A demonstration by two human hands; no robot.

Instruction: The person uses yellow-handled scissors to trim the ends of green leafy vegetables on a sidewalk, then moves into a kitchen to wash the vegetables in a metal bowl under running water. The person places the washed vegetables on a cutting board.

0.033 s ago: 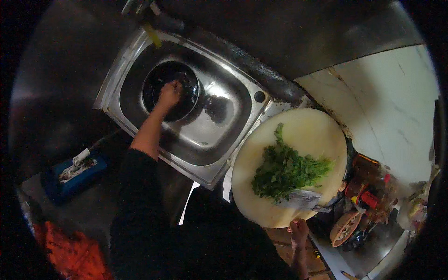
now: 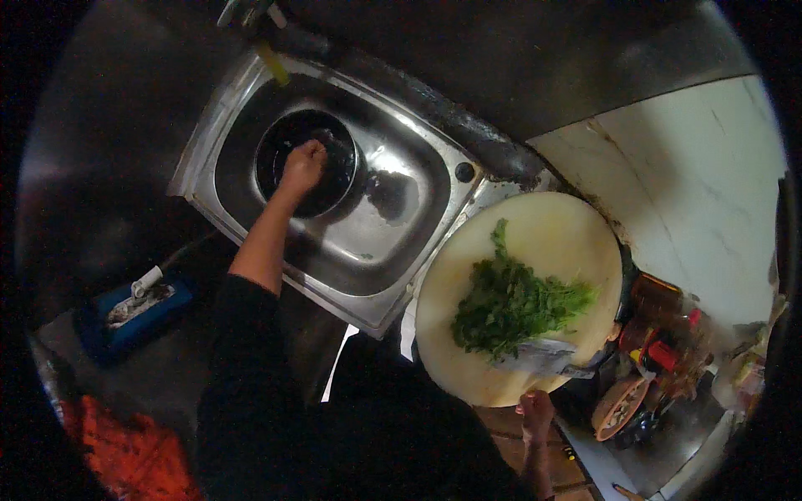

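My left hand [image 2: 302,167] reaches into a round dark pot [image 2: 345,179] standing in the steel sink [image 2: 401,250]. Its fingers are curled together over the pot, and what they hold, if anything, is hidden. At the near edge of a round pale cutting board [image 2: 451,250], my right hand [image 2: 535,407] is bent into a loose fist with nothing visible in it. A heap of leafy green herbs [image 2: 510,305] lies on the board. Beside the herbs, close to my right hand, rests a wide-bladed knife [image 2: 539,356] with its dark handle toward the right.
A tap [image 2: 251,12] with a yellowish hose end [image 2: 272,65] hangs over the sink's far left corner. Bottles [image 2: 656,296] and an orange-brown bowl [image 2: 620,409] crowd the board's right side. A blue container [image 2: 142,317] sits at left, and red cloth-like material [image 2: 134,447] lies lower left.
My left hand has turned and shifted slightly inside the pot. My right hand, the herbs and the knife have stayed in place.
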